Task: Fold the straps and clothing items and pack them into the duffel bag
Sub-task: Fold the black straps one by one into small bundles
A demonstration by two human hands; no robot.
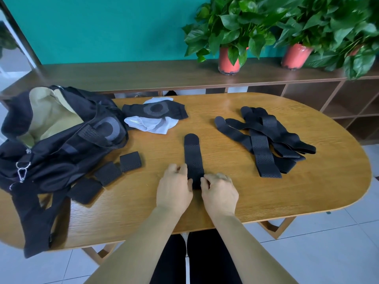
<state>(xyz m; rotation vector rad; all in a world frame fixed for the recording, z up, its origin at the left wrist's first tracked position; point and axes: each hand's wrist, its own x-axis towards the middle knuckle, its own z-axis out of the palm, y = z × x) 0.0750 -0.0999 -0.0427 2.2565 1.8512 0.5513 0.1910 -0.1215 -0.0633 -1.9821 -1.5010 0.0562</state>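
Our left hand point(174, 188) and right hand point(219, 192) pinched near end of perforated black strap point(192, 154), fingers curled; strap lay flat on wooden table point(276, 193).

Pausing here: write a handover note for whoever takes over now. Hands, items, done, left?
Left hand and right hand both pinch the near end of a flat strap on the table.
Done: three folded straps lie beside the open duffel bag, not inside.
Left: fold this strap, the unfolded pile on the right, the black garment and white garment at the far side; pack everything.
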